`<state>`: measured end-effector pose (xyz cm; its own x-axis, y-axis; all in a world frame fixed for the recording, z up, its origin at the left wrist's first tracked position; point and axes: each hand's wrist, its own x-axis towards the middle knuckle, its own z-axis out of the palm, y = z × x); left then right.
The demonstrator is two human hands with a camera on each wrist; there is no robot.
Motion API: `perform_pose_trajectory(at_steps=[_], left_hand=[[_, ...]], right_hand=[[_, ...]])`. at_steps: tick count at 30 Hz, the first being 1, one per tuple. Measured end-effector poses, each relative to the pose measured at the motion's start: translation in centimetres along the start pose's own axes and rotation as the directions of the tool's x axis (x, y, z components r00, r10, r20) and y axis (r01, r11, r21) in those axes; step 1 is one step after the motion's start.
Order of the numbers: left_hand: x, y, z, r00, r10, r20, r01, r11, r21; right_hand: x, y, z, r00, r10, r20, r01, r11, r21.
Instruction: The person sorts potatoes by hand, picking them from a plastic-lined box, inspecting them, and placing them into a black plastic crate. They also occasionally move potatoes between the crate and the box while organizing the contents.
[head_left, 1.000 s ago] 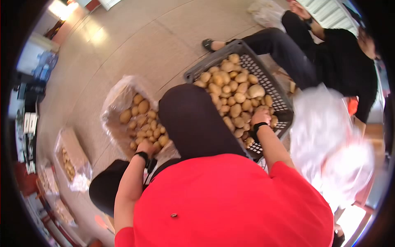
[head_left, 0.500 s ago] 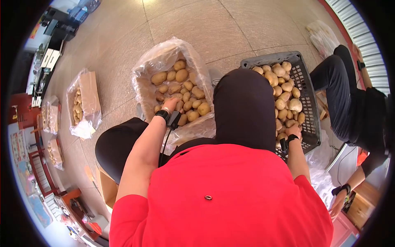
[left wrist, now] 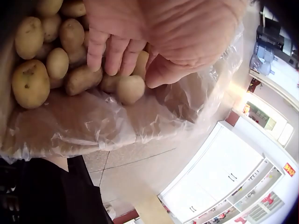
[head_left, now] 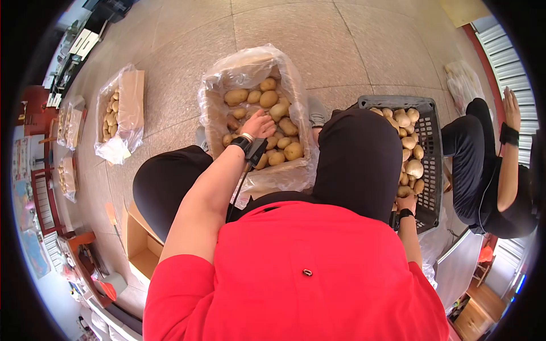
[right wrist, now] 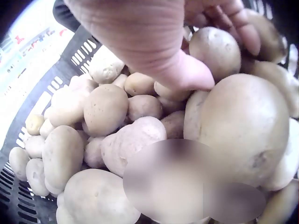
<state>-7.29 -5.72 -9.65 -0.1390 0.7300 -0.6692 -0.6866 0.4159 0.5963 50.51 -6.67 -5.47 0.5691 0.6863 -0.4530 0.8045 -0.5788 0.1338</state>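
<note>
My left hand (head_left: 259, 125) hovers over the potatoes (head_left: 293, 150) in a cardboard box (head_left: 214, 111) lined with clear plastic. Its fingers reach out loosely, and in the left wrist view the thumb tip comes close beside a small pale potato (left wrist: 130, 89). Inside a dark plastic crate (head_left: 432, 170), my right hand (head_left: 406, 203) is among more potatoes. The right wrist view shows its thumb and fingers around a roundish potato (right wrist: 215, 52). Larger potatoes (right wrist: 245, 126) lie just below that hand. My knee hides part of the crate in the head view.
Another person (head_left: 489, 170) sits at the right beside the crate, one hand raised. More plastic-lined boxes of potatoes (head_left: 133, 102) stand on the floor at the left. An open cardboard box (head_left: 145, 258) is by my left leg. A plastic bag (head_left: 463, 85) lies at the back right.
The head view has swung, shifting box and crate rightward. My left hand has moved from the box's near side toward its middle, fingers now extended. My right hand stays in the crate.
</note>
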Motion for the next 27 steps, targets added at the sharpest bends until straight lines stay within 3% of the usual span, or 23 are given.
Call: perform_pose_trajectory(at_steps=[3,7,9,10,11,12,13,14,15,17,18,19,20,21,22,23,25,27], left_hand=[[0.2,0.3,0.0,0.992,-0.100,0.071,0.096,0.994,0.051],[0.1,-0.6,0.2,0.986,-0.168,0.005,0.162,0.957,0.240],[0.5,-1.6,0.0,0.974,-0.226,-0.007,0.206,0.876,0.436],[0.5,-2.0,0.2,0.977,-0.211,-0.005,0.188,0.856,0.481],[0.7,-2.1,0.5,0.978,-0.207,-0.005,0.184,0.859,0.478],[0.9,-2.1,0.8,0.980,-0.185,0.071,0.120,0.839,0.531],[1.0,-2.2,1.2,0.975,-0.166,0.147,0.051,0.815,0.578],[-2.2,-0.3,4.5,0.987,-0.083,0.139,-0.028,0.761,0.648],[-2.9,0.5,6.1,0.988,-0.076,0.136,-0.030,0.763,0.645],[-3.5,1.6,8.7,0.968,0.076,0.239,-0.216,0.736,0.641],[-4.4,2.4,10.5,0.950,0.117,0.290,-0.280,0.731,0.622],[-5.5,3.3,12.3,0.927,0.156,0.340,-0.342,0.723,0.601],[-6.5,3.9,14.1,0.904,0.192,0.381,-0.393,0.723,0.568],[-7.5,4.5,15.6,0.878,0.227,0.421,-0.442,0.721,0.534],[-8.7,5.1,16.9,0.879,0.232,0.416,-0.443,0.721,0.532],[-10.0,5.8,18.1,0.851,0.233,0.470,-0.459,0.765,0.451],[-11.8,6.3,19.6,0.818,0.246,0.520,-0.471,0.805,0.361],[-12.8,6.5,20.4,0.807,0.249,0.535,-0.372,0.919,0.133]], right_hand=[[0.3,0.2,0.3,1.000,-0.006,-0.019,0.006,1.000,0.004],[3.0,2.0,1.6,0.997,-0.053,-0.050,0.058,0.993,0.106],[3.2,2.3,0.6,0.991,-0.094,0.091,0.076,0.981,0.181],[7.8,5.6,3.4,0.811,-0.582,0.064,0.575,0.772,-0.270],[7.7,5.3,3.0,0.808,-0.586,0.061,0.578,0.769,-0.272],[7.0,4.8,2.0,0.928,-0.367,0.059,0.364,0.929,0.062],[6.0,4.1,1.0,0.980,-0.140,0.141,0.077,0.922,0.379],[4.4,3.2,-0.6,0.976,-0.159,0.152,0.063,0.864,0.500],[4.5,2.6,-1.3,0.975,-0.167,0.150,0.071,0.863,0.500],[4.7,1.4,-2.8,0.880,-0.282,0.382,-0.165,0.571,0.804],[2.9,-0.7,-5.8,0.790,-0.467,0.397,-0.127,0.510,0.851],[0.9,-2.9,-9.0,0.800,-0.452,0.394,-0.143,0.494,0.858],[0.9,-4.8,-10.6,0.726,-0.641,0.249,0.010,0.372,0.928],[-1.6,-7.4,-13.8,0.685,-0.695,0.219,-0.012,0.290,0.957],[-4.7,-10.1,-17.0,0.635,-0.762,0.128,0.089,0.236,0.968],[-5.8,-12.4,-19.7,0.554,-0.816,0.164,0.102,0.262,0.960],[-11.5,-17.3,-24.5,0.509,-0.854,0.110,0.229,0.257,0.939],[-15.7,-21.1,-27.4,0.444,-0.894,0.062,0.404,0.262,0.876]])
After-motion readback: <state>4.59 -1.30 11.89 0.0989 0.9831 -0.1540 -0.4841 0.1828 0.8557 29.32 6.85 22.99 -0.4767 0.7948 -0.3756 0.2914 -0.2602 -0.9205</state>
